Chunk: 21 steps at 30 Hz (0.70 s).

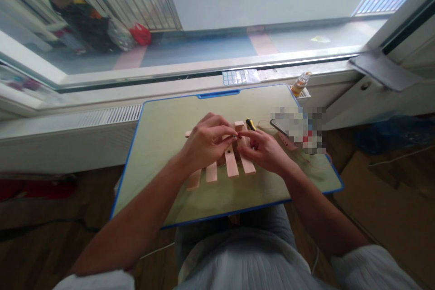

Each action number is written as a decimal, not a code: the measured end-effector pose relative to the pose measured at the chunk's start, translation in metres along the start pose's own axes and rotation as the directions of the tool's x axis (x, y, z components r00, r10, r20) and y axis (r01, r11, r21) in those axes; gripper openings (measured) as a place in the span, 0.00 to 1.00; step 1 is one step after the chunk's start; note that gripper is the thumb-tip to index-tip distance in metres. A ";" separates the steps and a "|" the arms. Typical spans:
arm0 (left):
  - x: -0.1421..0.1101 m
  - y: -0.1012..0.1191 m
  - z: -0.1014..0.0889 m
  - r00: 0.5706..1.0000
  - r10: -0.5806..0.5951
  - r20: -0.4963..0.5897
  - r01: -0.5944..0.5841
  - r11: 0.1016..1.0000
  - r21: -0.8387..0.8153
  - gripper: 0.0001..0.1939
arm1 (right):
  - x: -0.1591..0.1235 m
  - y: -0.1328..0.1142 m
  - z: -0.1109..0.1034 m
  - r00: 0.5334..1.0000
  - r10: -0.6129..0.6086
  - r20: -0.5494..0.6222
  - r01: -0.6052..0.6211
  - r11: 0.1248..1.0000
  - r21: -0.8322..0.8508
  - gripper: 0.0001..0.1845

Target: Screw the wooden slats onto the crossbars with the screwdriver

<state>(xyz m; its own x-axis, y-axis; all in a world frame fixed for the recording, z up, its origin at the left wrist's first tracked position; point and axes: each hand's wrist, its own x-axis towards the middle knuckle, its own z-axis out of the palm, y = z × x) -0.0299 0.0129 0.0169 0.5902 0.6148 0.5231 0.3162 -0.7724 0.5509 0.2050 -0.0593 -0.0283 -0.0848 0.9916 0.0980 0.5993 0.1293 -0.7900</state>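
Note:
Over the wooden piece made of slats, my left hand (210, 139) pinches a tiny dark-centred piece (234, 136) between thumb and fingertips; its kind is too small to make out. From the other side my right hand (263, 148) reaches in, index finger stretched toward that pinch and thumb apart below. Several pale wooden slats (232, 165) lie side by side under both hands, bridged by a crosspiece mostly hidden behind the fingers. One slat shows a dark round hole or fastener (229, 151). Just beyond my right hand is a screwdriver (250, 124) with a black and yellow handle.
The blue-edged folding table (163, 145) stands against the windowsill. On its right lie a phone (282, 127) and blurred-out items. A bottle of amber liquid (301, 84) stands at the back right corner. A blue-gridded plastic sheet (234, 77) rests on the sill.

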 end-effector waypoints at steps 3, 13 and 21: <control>-0.002 0.009 0.000 0.992 -0.051 0.119 0.062 0.995 -0.084 0.08 | -0.003 0.002 0.001 1.000 0.002 0.021 -0.003 0.998 0.064 0.25; -0.008 0.000 0.010 0.910 -0.337 0.242 0.382 0.907 -0.175 0.05 | -0.011 0.001 0.005 1.000 -0.007 0.020 0.003 0.984 0.180 0.24; -0.009 0.006 0.005 0.901 -0.327 0.286 0.392 0.895 -0.213 0.06 | -0.020 -0.007 -0.002 1.000 -0.003 0.029 -0.001 0.988 0.153 0.25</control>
<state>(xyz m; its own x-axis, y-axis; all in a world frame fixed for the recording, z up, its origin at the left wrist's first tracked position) -0.0293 0.0017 0.0124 0.6408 0.7604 0.1055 0.3564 -0.4163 0.8365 0.2043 -0.0798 -0.0238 -0.1098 0.9905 0.0828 0.4704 0.1252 -0.8735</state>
